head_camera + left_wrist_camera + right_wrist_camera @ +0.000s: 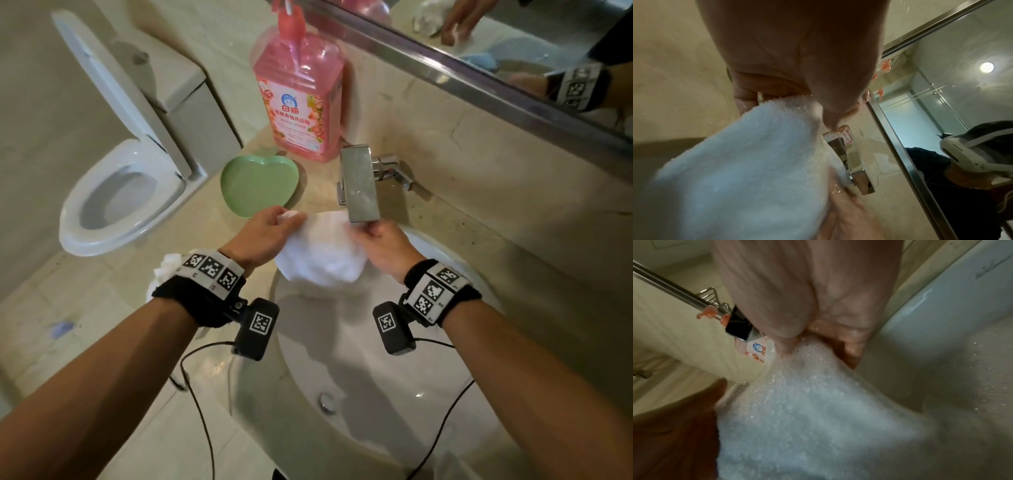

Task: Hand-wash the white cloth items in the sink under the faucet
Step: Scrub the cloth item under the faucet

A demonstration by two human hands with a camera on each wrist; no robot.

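Bathroom wash station, ordered from largest element to smallest. The toilet (126,185) is standing open at far left, beyond the stone desk (479,246) that is carrying the sink (359,359). The pink detergent bottle (298,99) is standing at the far edge of the desk, with the green apple-shaped dish (260,185) lying just left of the faucet (359,185). The white cloth (320,251) is hanging over the far part of the basin, directly below the faucet spout, stretched between both hands. The left hand (262,236) is pinching the cloth's left corner between thumb and fingers; the right hand (383,245) is pinching the right edge close under the spout. A second white cloth item (164,270) is lying on the desk, partly hidden behind the left wrist. Whether water is flowing cannot be told, though droplets are glistening on the fabric. Likely risks: a wet, heavy cloth slipping from such light pinches into the basin, and water splashing off the taut fabric onto the desk and wrist cameras
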